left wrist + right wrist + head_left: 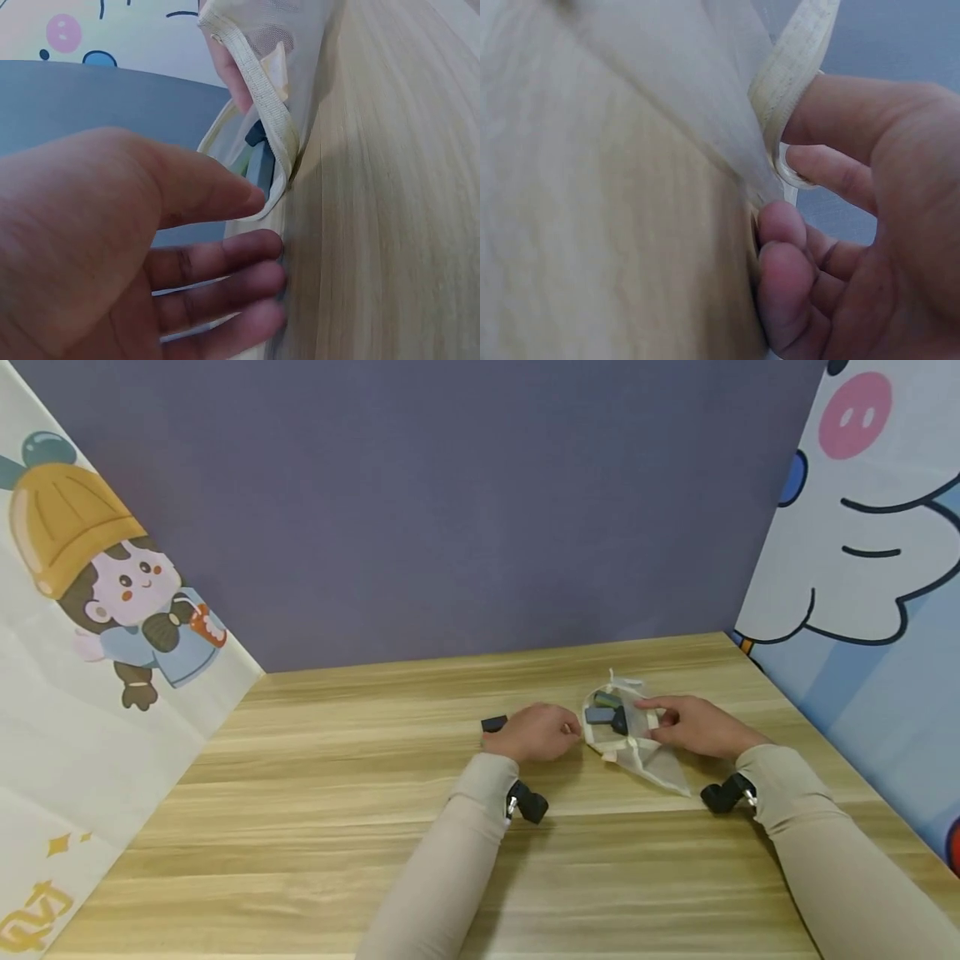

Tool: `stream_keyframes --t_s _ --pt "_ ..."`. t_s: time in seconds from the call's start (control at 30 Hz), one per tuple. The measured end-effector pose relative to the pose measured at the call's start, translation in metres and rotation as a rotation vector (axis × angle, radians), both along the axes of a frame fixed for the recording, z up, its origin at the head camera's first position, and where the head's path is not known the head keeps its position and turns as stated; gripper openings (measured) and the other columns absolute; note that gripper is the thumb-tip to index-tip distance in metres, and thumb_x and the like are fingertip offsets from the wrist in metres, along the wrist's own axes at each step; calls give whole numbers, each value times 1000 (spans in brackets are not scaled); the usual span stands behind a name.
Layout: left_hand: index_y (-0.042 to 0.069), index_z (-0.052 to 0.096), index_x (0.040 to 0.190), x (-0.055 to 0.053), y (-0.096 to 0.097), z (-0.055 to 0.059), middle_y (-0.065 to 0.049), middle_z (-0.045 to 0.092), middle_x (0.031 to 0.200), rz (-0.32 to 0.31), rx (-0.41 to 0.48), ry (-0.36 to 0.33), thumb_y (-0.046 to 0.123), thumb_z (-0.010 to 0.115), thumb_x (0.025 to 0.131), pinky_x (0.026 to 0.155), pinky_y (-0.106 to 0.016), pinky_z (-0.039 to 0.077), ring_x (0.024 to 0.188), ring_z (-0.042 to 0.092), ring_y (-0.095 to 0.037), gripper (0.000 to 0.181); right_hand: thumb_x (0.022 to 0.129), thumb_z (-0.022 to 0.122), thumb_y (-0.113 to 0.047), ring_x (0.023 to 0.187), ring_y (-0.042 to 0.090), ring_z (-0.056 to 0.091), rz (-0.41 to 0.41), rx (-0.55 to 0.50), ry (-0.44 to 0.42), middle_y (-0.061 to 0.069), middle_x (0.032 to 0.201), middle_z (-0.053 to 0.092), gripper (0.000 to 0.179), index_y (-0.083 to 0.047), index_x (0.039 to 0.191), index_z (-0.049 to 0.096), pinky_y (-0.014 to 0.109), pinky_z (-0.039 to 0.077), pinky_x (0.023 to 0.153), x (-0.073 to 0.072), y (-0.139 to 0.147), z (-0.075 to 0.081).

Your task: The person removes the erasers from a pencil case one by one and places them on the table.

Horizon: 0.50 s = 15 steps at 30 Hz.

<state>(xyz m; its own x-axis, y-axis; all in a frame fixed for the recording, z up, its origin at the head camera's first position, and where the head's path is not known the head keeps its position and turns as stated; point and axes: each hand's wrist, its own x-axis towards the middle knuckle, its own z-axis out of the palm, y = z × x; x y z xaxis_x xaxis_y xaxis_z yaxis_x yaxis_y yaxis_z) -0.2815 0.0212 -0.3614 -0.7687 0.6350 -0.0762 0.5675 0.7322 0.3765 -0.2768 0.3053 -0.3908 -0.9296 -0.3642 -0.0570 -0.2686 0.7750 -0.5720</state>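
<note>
A whitish mesh bag point(660, 766) with a cream-taped zip edge lies on the right part of the table, its mouth gaping to the left. My right hand point(701, 725) grips the bag's edge; the right wrist view shows fingers point(784, 285) curled at the mesh and tape. Inside the mouth are a grey-blue stick-shaped piece point(599, 716), a green piece point(607, 699) and a black piece point(619, 721). My left hand point(536, 732) hovers just left of the mouth, fingers loosely bent around nothing. A small black block point(493, 724) lies beside it, partly hidden.
The wood-grain table point(300, 827) ends at a dark grey-purple back panel point(480, 527). Cartoon-printed panels stand at the left point(45, 693) and right point(862, 610). A small black wrist camera point(528, 802) sits on the left sleeve, another camera point(727, 793) on the right.
</note>
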Motion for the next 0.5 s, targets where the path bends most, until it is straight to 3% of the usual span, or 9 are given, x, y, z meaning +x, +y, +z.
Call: stream_keyframes --t_s 0.2,0.5 --pt "20 67 108 -5 7 -1 12 60 100 -32 61 -72 23 49 95 73 -25 45 81 54 -3 22 86 66 -31 63 18 46 -19 0 7 3 79 56 59 -12 138 46 30 38 54 1 1 1" --pt "23 67 107 -7 14 -2 15 60 101 -11 94 -79 27 49 96 71 -25 45 79 54 -2 22 85 67 -33 64 18 47 4 -8 -5 3 79 56 60 -12 138 46 30 39 55 -1 -1 1"
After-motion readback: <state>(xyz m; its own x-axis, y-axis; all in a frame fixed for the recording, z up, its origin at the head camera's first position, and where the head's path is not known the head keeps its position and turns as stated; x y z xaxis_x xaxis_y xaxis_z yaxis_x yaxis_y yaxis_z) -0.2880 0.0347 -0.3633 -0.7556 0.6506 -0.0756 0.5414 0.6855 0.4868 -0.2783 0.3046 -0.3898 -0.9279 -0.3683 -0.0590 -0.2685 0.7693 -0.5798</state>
